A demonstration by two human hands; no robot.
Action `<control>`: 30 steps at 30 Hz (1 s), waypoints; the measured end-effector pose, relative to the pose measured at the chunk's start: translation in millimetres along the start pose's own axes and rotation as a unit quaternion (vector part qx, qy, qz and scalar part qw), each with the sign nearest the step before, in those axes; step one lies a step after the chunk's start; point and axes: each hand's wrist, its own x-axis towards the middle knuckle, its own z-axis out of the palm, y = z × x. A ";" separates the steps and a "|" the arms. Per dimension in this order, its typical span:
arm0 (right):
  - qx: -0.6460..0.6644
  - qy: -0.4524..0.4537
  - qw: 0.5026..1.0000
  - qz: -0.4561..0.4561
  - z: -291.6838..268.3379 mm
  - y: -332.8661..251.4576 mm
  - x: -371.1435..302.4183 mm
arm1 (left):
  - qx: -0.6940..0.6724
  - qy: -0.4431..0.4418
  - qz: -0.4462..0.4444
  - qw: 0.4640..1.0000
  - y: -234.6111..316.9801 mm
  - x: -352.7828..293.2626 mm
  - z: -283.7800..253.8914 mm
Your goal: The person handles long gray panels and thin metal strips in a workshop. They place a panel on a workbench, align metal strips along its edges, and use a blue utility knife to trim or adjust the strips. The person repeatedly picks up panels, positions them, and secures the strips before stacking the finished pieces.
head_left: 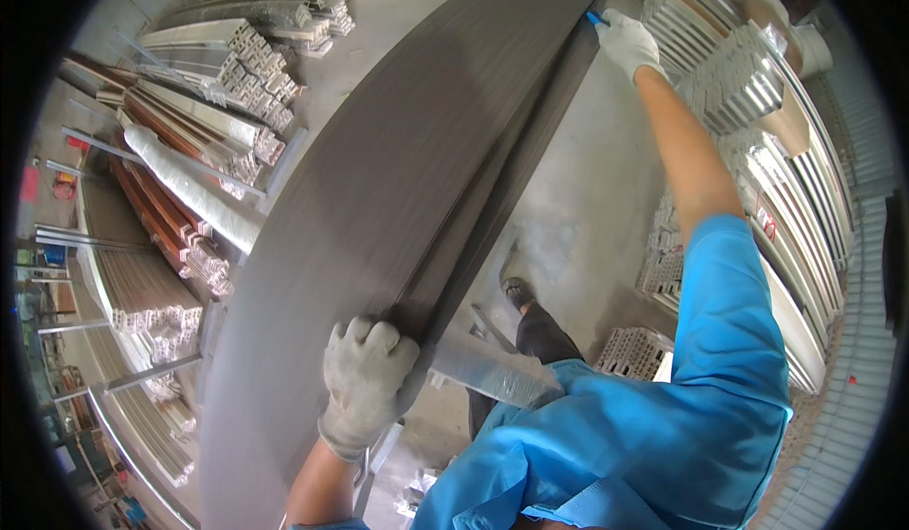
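Long dark grey-brown profiles (379,142) lie side by side in front of me as a wide, flat surface. A separate dark profile strip (516,165) runs along their right edge, with a narrow gap between. My left hand (369,378), in a whitish work glove, is closed around the near end of this strip at the right edge; its fingertips are partly hidden. My right hand (630,42), gloved the same way, reaches far forward to the strip's far part. It is closed on a small blue tool (595,18), whose kind I cannot make out.
Stacked profiles (237,71) fill racks on the left, with a plastic-wrapped roll (189,184) among them. More bundled profiles (748,85) stand at the right by a corrugated wall (852,388). A wrapped bar (497,369) juts out beside my body. Grey floor (578,189) shows between.
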 end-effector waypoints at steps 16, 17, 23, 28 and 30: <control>0.025 -0.067 0.990 -0.123 -67.0 -81.0 -200.7 | -0.031 0.020 0.022 0.999 -0.7 -0.2 0.6; 0.027 -0.070 0.989 -0.131 -67.8 -81.0 -200.0 | -0.037 0.024 0.037 0.998 -0.9 -1.6 0.5; 0.059 0.003 0.998 0.021 -41.5 -47.2 -128.9 | -0.159 0.021 0.086 0.983 8.2 -10.9 1.6; 0.038 0.000 0.996 0.080 -16.0 -28.7 -57.2 | -0.235 -0.017 0.110 0.966 26.4 -13.5 0.1; 0.024 -0.021 0.995 0.095 -12.3 -26.2 -33.7 | -0.244 -0.031 0.114 0.963 31.2 -15.0 -2.5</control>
